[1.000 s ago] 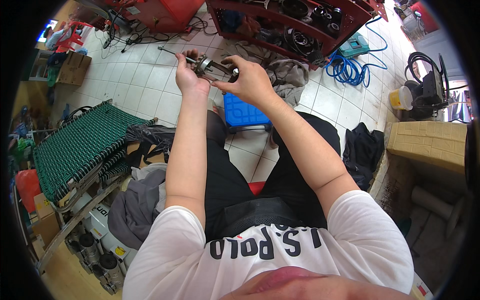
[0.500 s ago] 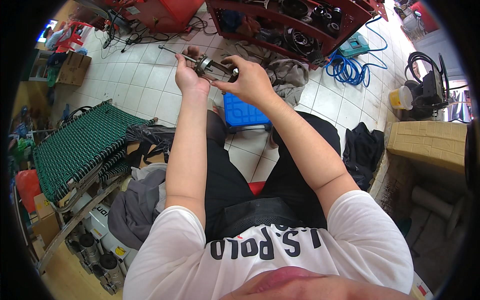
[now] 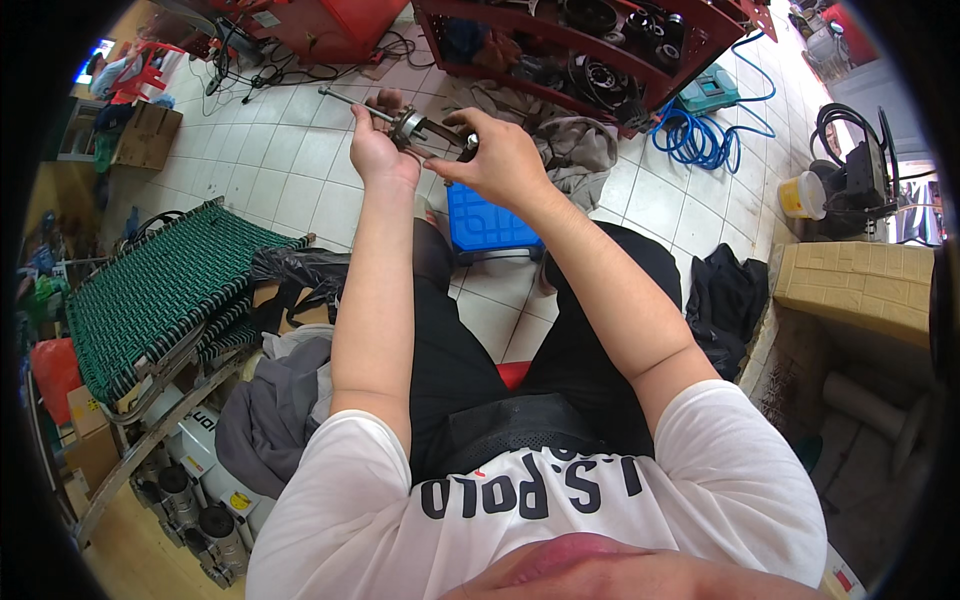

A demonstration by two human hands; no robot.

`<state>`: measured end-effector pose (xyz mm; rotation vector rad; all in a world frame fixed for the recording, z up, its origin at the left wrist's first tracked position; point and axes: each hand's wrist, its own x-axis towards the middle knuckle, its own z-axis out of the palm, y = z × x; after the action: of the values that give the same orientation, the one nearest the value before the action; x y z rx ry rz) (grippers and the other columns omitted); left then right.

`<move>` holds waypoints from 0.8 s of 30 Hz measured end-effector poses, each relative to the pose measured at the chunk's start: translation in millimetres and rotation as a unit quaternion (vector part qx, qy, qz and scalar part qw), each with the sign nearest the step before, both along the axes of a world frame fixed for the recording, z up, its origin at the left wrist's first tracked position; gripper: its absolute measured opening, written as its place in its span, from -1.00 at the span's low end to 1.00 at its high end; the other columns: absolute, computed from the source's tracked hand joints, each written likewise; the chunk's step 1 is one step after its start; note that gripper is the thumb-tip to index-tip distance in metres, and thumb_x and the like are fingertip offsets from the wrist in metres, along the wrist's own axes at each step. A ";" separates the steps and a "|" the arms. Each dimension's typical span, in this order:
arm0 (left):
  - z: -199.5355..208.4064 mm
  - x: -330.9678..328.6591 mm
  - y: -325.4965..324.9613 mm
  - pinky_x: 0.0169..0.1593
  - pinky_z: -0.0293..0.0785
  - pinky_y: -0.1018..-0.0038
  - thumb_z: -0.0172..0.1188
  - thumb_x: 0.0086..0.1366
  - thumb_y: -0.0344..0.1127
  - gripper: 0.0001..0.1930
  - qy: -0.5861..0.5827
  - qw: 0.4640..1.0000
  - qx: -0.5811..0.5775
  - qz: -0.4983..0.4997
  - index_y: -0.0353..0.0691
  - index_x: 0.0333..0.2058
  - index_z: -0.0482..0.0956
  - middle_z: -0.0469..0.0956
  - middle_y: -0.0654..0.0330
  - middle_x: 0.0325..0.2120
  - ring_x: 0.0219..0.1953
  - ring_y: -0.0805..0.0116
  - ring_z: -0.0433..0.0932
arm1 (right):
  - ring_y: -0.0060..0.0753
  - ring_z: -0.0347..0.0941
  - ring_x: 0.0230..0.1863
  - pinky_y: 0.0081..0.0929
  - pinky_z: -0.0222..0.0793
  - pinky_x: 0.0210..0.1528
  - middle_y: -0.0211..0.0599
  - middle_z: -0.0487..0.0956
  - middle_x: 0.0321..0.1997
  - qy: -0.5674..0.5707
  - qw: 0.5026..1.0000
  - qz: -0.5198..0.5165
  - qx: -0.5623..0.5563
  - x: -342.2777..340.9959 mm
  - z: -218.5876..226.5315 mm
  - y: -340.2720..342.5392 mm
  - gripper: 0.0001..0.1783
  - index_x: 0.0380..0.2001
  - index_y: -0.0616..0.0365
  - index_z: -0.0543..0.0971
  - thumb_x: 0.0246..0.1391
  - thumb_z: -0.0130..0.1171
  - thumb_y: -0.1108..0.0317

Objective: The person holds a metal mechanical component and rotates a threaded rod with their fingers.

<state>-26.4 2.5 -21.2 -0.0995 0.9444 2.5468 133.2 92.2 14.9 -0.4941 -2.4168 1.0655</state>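
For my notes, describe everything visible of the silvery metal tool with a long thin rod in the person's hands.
The silvery metal tool with a long thin rod looks like bare steel with darker parts. Its rod slants toward the picture's upper left from a thick round collar; beyond the collar, narrow bars run toward a shinier end. It is held in the air, the left hand around its middle, the right hand at the shinier end. Fingers hide some parts.
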 end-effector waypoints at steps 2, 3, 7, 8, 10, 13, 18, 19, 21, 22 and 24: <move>-0.9 -2.0 -1.1 0.09 0.57 0.25 -0.03 0.60 0.03 -0.65 0.001 1.000 0.001 0.002 -0.15 0.01 0.42 0.63 0.22 -0.14 -0.04 0.33 0.65 | -0.14 0.69 -0.24 -0.27 0.57 -0.10 -0.12 0.72 -0.28 0.003 1.000 0.000 0.001 -1.2 0.4 -1.0 -0.30 0.05 0.12 0.63 -0.13 0.58 0.00; 1.2 -0.3 -0.1 0.09 0.57 0.25 -0.04 0.60 0.03 -0.65 0.000 1.000 0.002 0.002 -0.15 0.01 0.43 0.64 0.22 -0.14 -0.05 0.33 0.65 | -0.14 0.69 -0.24 -0.27 0.57 -0.10 -0.12 0.72 -0.28 0.003 1.000 -0.002 0.002 -1.0 -0.4 -0.4 -0.30 0.05 0.12 0.63 -0.13 0.58 0.00; 5.1 2.7 2.3 0.08 0.57 0.24 -0.05 0.61 0.02 -0.66 -0.019 0.999 -0.045 0.014 -0.14 -0.02 0.45 0.64 0.22 -0.14 -0.05 0.33 0.65 | -0.13 0.69 -0.23 -0.27 0.57 -0.10 -0.12 0.72 -0.28 0.000 1.000 -0.003 0.005 0.1 -0.6 0.3 -0.30 0.05 0.12 0.63 -0.13 0.58 0.00; 5.2 1.7 0.6 0.08 0.57 0.24 -0.05 0.61 0.02 -0.66 -0.013 0.999 -0.040 0.007 -0.14 -0.03 0.45 0.64 0.22 -0.14 -0.05 0.33 0.65 | -0.13 0.69 -0.23 -0.27 0.57 -0.10 -0.12 0.72 -0.28 -0.002 1.000 -0.002 0.008 0.2 0.1 0.1 -0.30 0.05 0.12 0.63 -0.13 0.58 0.00; 2.7 -0.3 -0.3 0.08 0.57 0.24 -0.05 0.61 0.03 -0.66 -0.005 1.000 -0.027 0.006 -0.13 -0.05 0.45 0.65 0.22 -0.16 -0.05 0.33 0.65 | -0.13 0.69 -0.23 -0.27 0.57 -0.10 -0.11 0.72 -0.28 -0.004 1.000 0.000 0.005 0.1 0.7 -0.6 -0.30 0.05 0.12 0.63 -0.13 0.58 0.00; -1.0 -1.8 0.3 0.09 0.57 0.24 -0.06 0.61 0.03 -0.66 -0.002 1.000 -0.001 0.014 -0.13 -0.07 0.45 0.65 0.22 -0.19 -0.05 0.33 0.65 | -0.12 0.69 -0.23 -0.26 0.57 -0.10 -0.10 0.72 -0.28 -0.004 1.000 0.005 -0.006 -0.2 1.2 -0.6 -0.30 0.05 0.12 0.62 -0.13 0.58 0.00; -1.1 -1.0 2.0 0.08 0.56 0.24 -0.10 0.62 0.06 -0.62 -0.010 1.000 0.011 0.015 -0.14 -0.09 0.47 0.66 0.21 -0.19 -0.06 0.31 0.64 | -0.12 0.69 -0.23 -0.26 0.57 -0.09 -0.09 0.72 -0.27 -0.006 1.000 0.002 -0.004 0.5 1.7 -0.3 -0.30 0.05 0.13 0.62 -0.13 0.58 0.01; 0.2 -0.5 2.2 0.11 0.55 0.22 -0.14 0.62 0.06 -0.59 -0.013 1.000 -0.014 0.006 -0.16 -0.09 0.49 0.66 0.19 -0.18 -0.05 0.26 0.63 | -0.12 0.69 -0.23 -0.26 0.57 -0.09 -0.09 0.72 -0.27 -0.006 1.000 0.001 -0.002 1.0 1.7 0.2 -0.30 0.05 0.13 0.62 -0.14 0.59 0.01; -0.1 -2.2 0.6 0.15 0.53 0.17 -0.23 0.64 0.08 -0.52 -0.018 0.998 -0.065 -0.012 -0.20 -0.09 0.52 0.66 0.15 -0.16 -0.03 0.14 0.62 | -0.12 0.69 -0.22 -0.26 0.57 -0.09 -0.09 0.72 -0.27 -0.006 1.000 0.001 0.002 1.5 1.8 0.8 -0.29 0.05 0.12 0.62 -0.14 0.59 0.00; -1.7 -4.1 -0.1 0.15 0.53 0.18 -0.22 0.63 0.10 -0.51 -0.017 0.998 -0.060 -0.012 -0.20 -0.10 0.53 0.67 0.15 -0.16 -0.04 0.14 0.61 | -0.12 0.69 -0.22 -0.26 0.57 -0.09 -0.09 0.72 -0.27 -0.006 1.000 0.001 0.002 1.0 1.8 0.2 -0.29 0.05 0.12 0.62 -0.14 0.59 0.00; -4.9 -7.4 -0.3 0.14 0.52 0.20 -0.20 0.62 0.13 -0.48 -0.016 0.999 -0.049 -0.013 -0.22 -0.10 0.56 0.68 0.13 -0.17 -0.06 0.12 0.61 | -0.11 0.68 -0.21 -0.26 0.57 -0.09 -0.09 0.72 -0.27 -0.005 1.000 0.001 0.004 0.0 1.7 -0.9 -0.29 0.05 0.12 0.63 -0.14 0.59 0.00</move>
<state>-33.8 2.2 -26.0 -0.1544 1.0514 2.4672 133.2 91.3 16.6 -0.4971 -2.4299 1.0566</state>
